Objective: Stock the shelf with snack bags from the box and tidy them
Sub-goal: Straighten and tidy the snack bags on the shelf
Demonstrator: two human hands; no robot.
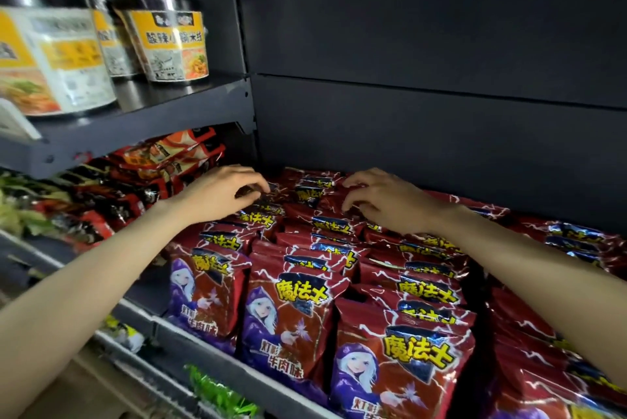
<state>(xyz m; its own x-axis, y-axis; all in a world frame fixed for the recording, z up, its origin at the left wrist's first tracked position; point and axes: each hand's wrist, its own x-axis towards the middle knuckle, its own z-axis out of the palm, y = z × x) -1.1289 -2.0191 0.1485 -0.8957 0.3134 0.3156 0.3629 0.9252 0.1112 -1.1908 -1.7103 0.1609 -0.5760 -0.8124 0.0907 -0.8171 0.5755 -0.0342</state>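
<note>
Red foil snack bags [291, 313] with yellow lettering stood in packed rows on the dark metal shelf [203, 361]. At the back rows, the left hand [220, 195] curled its fingers onto a bag top, seemingly pinching it. Just beside it, the right hand [383, 201] did likewise, fingers bent on another. Left of the left hand, striped noodle cups [169, 42] sat higher up.

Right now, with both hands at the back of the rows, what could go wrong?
1. The left hand and right hand pinch back red snack bags; tugging could topple the packed upright rows.
2. The front bags stand at the shelf edge; a forward shove may tip them off.
3. The left forearm could brush the neighbouring dark packets.
</note>
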